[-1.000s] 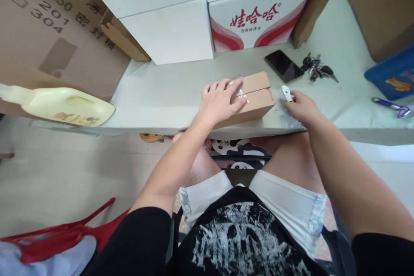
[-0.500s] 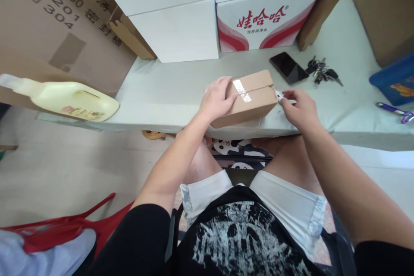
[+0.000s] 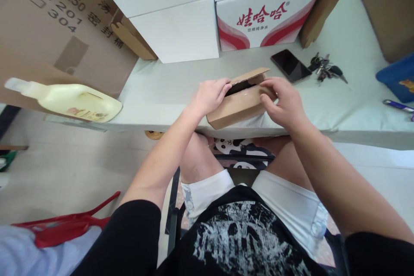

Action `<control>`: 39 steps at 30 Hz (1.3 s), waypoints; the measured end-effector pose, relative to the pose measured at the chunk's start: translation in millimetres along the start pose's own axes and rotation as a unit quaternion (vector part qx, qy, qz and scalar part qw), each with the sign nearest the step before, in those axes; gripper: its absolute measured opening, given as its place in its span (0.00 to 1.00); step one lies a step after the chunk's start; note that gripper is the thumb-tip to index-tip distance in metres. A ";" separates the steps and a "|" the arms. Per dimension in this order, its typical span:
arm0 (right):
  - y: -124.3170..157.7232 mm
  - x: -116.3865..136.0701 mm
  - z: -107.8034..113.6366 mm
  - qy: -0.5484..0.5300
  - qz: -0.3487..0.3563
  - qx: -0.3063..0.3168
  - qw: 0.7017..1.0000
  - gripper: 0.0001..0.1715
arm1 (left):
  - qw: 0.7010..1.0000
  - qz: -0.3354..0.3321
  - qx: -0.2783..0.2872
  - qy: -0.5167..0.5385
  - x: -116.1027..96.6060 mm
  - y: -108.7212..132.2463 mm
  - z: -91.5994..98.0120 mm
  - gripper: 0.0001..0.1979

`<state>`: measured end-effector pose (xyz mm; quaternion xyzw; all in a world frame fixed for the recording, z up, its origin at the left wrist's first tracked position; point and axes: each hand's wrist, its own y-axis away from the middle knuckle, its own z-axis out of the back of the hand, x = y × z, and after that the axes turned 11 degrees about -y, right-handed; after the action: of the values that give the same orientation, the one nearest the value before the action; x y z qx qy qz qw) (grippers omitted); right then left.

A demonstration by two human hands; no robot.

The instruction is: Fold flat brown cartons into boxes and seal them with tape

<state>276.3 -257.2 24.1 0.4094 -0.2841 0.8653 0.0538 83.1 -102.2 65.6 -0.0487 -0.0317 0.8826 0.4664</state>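
Note:
On the cloth-covered table edge in front of me sits a small brown cardboard box (image 3: 237,111), its top flaps parted and a dark gap showing between them. My left hand (image 3: 209,95) grips the left end, its fingers curled at the opening. At the right end, my right hand (image 3: 284,101) holds the near flap's edge between thumb and fingers. What lies inside the box cannot be made out.
A black phone (image 3: 290,65) and a bunch of keys (image 3: 327,68) lie behind the box to the right. At the left rests a pale yellow bottle (image 3: 80,102). White cartons (image 3: 190,30) are stacked at the back. A blue container (image 3: 396,79) and a purple pen (image 3: 397,105) are far right.
The taped top of the box has come open and its flaps are lifted. My right hand has moved left onto the box; the small white item at its fingers is out of sight.

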 end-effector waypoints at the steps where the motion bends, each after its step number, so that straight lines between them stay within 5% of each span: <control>1: -0.7 1.4 0.1 0.009 0.004 0.012 1.000 0.15 | 1.000 -0.012 -0.006 0.015 1.1 0.0 0.7 0.25; 10: 5.1 2.8 1.2 0.057 0.032 0.074 0.995 0.15 | 0.964 0.040 -0.079 0.249 11.1 -14.8 0.6 0.16; 18: 7.2 -1.7 7.5 0.029 0.038 0.073 0.996 0.15 | 0.971 0.079 -0.116 0.194 32.8 27.2 -9.8 0.17; 24: 15.2 10.7 13.3 0.045 0.129 0.062 0.989 0.11 | 0.946 0.015 -0.207 0.251 54.3 46.8 -33.1 0.22; 28: 24.9 20.7 24.3 -0.044 0.195 0.061 0.978 0.12 | 0.929 -0.062 -0.245 0.270 59.5 44.2 -38.8 0.20; 34: 36.6 21.3 34.1 -0.175 0.184 0.135 0.958 0.11 | 0.955 -0.074 -0.140 0.251 50.1 42.6 -32.7 0.15; 39: 36.6 22.6 32.6 -0.105 0.174 0.193 0.960 0.17 | 0.973 -0.119 -0.005 0.197 31.4 49.0 -16.0 0.14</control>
<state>271.6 -308.3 40.8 0.4452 -0.1824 0.8517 -0.2078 27.2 -103.7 43.0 -0.2197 0.0506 0.7936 0.5651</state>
